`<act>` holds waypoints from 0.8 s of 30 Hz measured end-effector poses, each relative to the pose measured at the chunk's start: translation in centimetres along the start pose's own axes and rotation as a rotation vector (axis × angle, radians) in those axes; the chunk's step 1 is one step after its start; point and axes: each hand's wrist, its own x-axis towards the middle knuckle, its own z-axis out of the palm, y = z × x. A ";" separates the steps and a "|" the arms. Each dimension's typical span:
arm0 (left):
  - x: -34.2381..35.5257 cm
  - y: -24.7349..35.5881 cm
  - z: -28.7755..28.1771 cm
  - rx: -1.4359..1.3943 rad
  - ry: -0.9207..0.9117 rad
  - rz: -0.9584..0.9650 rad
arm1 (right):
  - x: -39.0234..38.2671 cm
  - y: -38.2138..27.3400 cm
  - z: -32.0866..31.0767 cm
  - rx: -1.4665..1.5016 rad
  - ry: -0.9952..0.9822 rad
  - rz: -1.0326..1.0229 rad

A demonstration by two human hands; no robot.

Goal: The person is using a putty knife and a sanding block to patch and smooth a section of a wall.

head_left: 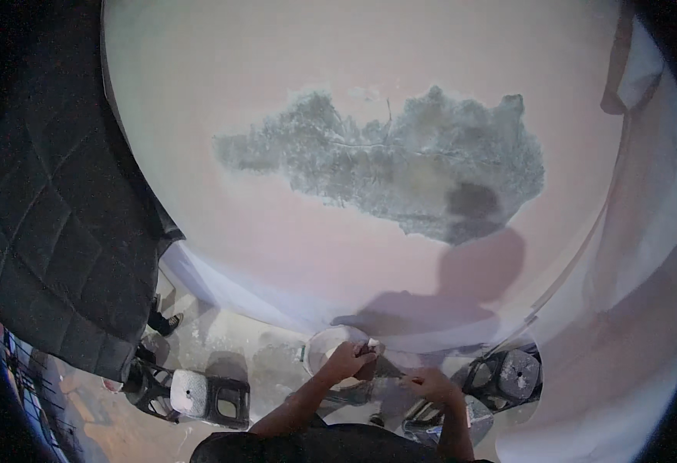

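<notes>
Below the wall (354,255), hands over bucket rim (317,345)

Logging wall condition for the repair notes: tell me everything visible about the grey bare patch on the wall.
The grey patch is a wide, ragged-edged area where the pale pinkish wall coating is gone, exposing rough grey, cement-like material. It runs across the middle of the wall, narrow at its left end and broadest at the right. Fine cracks cross its upper middle; a yellowish stain and a darker spot sit low right. A shadow falls just below it. Neither hand touches it.
</notes>
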 end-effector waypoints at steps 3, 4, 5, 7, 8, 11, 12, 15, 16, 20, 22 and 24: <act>1.2 1.9 -5.5 -0.402 0.028 0.125 | 2.9 -4.8 -1.3 -0.052 0.092 -0.074; 1.7 2.4 -8.4 -0.387 0.022 0.035 | 4.4 -7.0 -2.2 -0.075 0.149 -0.127; 2.0 2.9 -11.3 -0.409 0.018 0.102 | 6.1 -9.4 -3.0 -0.162 0.180 -0.194; 3.4 3.9 -17.2 -0.353 0.096 0.184 | 10.1 -14.7 -4.1 -0.265 0.227 -0.321; 3.8 4.2 -20.1 -0.240 0.162 0.253 | 12.2 -17.2 -4.4 -0.315 0.233 -0.309; 6.3 4.8 -28.1 -0.238 0.187 0.341 | 18.6 -23.6 -4.1 -0.308 0.451 -0.382; 6.8 4.6 -30.5 -0.211 0.178 0.377 | 20.4 -25.3 -3.9 -0.307 0.476 -0.406; 7.9 2.5 -37.4 -0.268 0.370 0.344 | 23.6 -29.3 -2.6 -0.370 0.586 -0.495; 7.6 1.4 -40.4 -0.284 0.457 0.225 | 24.3 -30.4 -2.3 -0.398 0.665 -0.570; 9.3 -0.6 -48.5 -0.116 0.823 0.477 | 24.9 -32.6 -3.8 -0.195 0.634 -0.142; 10.4 -0.1 -49.4 -0.046 0.756 0.497 | 27.6 -33.4 -5.1 -0.388 0.955 -0.242; 12.0 0.9 -47.7 -0.187 0.474 0.469 | 30.4 -33.9 -6.4 -0.343 1.103 -0.182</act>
